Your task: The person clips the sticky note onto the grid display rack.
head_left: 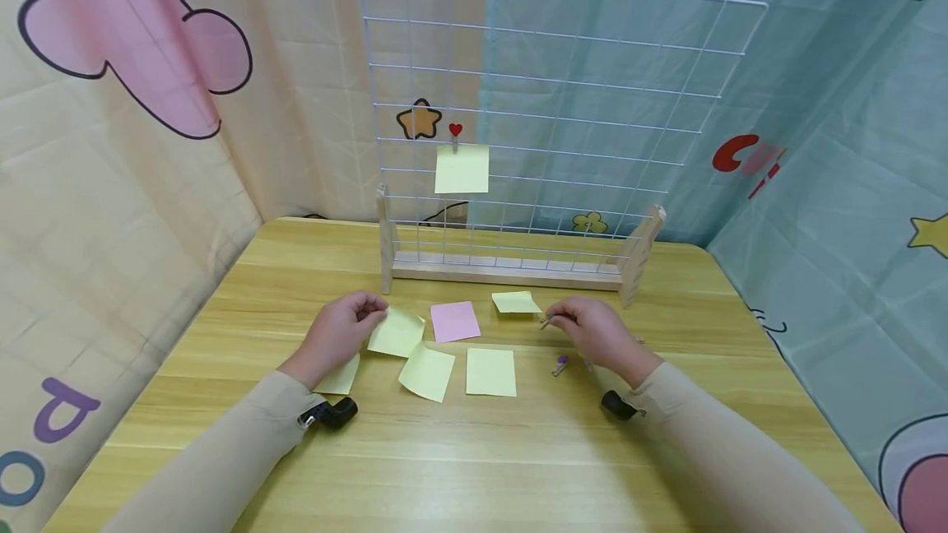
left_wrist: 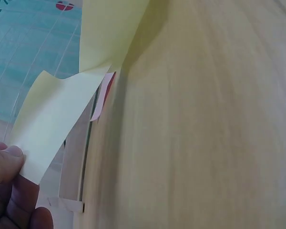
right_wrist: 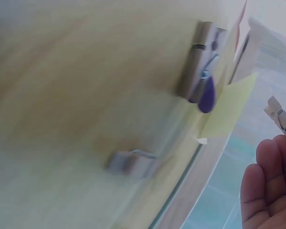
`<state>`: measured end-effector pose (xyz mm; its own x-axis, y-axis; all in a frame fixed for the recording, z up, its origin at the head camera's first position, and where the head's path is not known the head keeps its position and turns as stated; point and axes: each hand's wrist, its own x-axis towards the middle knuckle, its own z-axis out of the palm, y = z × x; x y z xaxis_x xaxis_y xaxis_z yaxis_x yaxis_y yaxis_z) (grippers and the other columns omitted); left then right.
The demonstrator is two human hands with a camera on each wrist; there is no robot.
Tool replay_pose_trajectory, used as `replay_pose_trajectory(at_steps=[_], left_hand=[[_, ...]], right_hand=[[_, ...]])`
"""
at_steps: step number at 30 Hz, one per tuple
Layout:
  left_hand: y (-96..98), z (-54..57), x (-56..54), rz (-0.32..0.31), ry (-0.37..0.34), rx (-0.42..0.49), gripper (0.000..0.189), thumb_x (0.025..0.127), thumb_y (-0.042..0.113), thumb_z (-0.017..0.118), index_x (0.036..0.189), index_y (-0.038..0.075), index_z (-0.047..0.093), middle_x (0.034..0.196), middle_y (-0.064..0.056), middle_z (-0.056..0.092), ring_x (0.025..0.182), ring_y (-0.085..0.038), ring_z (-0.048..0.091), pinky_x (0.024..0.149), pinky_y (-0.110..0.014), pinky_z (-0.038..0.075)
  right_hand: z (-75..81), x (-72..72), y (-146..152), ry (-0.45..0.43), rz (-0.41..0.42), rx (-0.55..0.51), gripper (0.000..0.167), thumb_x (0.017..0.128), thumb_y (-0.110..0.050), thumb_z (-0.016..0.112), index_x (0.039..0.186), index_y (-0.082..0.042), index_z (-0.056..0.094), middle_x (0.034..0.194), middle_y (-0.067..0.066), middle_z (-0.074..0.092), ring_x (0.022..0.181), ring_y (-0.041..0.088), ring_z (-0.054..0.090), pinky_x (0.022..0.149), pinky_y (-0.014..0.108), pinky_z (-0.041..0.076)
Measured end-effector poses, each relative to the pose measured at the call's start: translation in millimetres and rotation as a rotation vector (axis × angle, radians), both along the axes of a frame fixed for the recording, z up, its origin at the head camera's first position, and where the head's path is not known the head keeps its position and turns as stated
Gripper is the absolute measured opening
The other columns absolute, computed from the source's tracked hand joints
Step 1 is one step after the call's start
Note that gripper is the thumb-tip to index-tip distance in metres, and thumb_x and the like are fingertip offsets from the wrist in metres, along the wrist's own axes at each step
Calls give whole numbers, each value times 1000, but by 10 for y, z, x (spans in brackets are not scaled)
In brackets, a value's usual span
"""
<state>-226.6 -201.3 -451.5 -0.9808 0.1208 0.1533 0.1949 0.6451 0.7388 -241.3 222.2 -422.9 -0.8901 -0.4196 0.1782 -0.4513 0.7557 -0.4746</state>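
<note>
My left hand [head_left: 342, 331] pinches the left corner of a pale yellow sticky note [head_left: 397, 333], tilted in the left wrist view. Between thumb and fingers of my right hand [head_left: 598, 334] is a small wooden clothespin [right_wrist: 278, 115], with a bit of green at its gripped end. Close by that hand lie a clothespin with a purple decoration [head_left: 560, 365] and another clothespin [right_wrist: 133, 163], blurred in the right wrist view. Between the hands are a pink note [head_left: 455, 322] and several yellow notes, one [head_left: 491, 373] flat in front, another [head_left: 516, 303] near the right fingertips.
Behind the notes stands a white wire grid [head_left: 533, 113] on a wooden base [head_left: 511, 271]. A clothespin with a red heart [head_left: 455, 131] holds a yellow note [head_left: 462, 170] on it. Printed curtains [head_left: 296, 105] surround the wooden table [head_left: 474, 467]. Each wrist wears a black camera.
</note>
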Motion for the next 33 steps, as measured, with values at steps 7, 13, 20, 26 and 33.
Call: replay_pose_trajectory(at_steps=[7, 13, 20, 26, 33], left_hand=[[126, 128, -35, -32, 22, 23, 14, 105, 19, 66, 114, 10, 72, 106, -6, 74, 94, -20, 65, 82, -33, 54], [209, 268, -104, -61, 55, 49, 13, 105, 18, 66, 114, 9, 71, 105, -7, 74, 90, -19, 63, 77, -27, 52], [292, 496, -174, -75, 107, 76, 15, 105, 15, 66, 117, 6, 71, 106, -10, 73, 92, -22, 63, 80, -31, 53], [397, 680, -249, -86, 142, 77, 18, 105, 16, 66, 120, 8, 70, 110, -9, 74, 97, -23, 65, 84, -34, 54], [613, 908, -332, -133, 170, 98, 19, 104, 13, 67, 122, 8, 68, 114, -9, 73, 99, -25, 68, 85, -40, 56]], right_hand=[[127, -58, -112, 59, 2, -45, 12, 103, -11, 66, 107, -8, 78, 100, 8, 74, 69, 10, 54, 64, 29, 47], [293, -95, -218, 52, 17, -92, 13, 105, -11, 65, 107, -11, 78, 105, 6, 75, 66, 12, 48, 63, 29, 42], [492, -152, -307, 100, 11, -97, 14, 105, -10, 65, 108, -10, 78, 106, 9, 76, 70, 15, 55, 66, 31, 44], [727, -185, -393, 98, 5, -121, 16, 106, -10, 62, 114, -4, 75, 106, 13, 72, 80, 21, 59, 71, 35, 48], [935, -277, -506, 172, -3, -193, 14, 106, -7, 62, 113, -2, 72, 114, 15, 63, 98, 29, 58, 85, 42, 49]])
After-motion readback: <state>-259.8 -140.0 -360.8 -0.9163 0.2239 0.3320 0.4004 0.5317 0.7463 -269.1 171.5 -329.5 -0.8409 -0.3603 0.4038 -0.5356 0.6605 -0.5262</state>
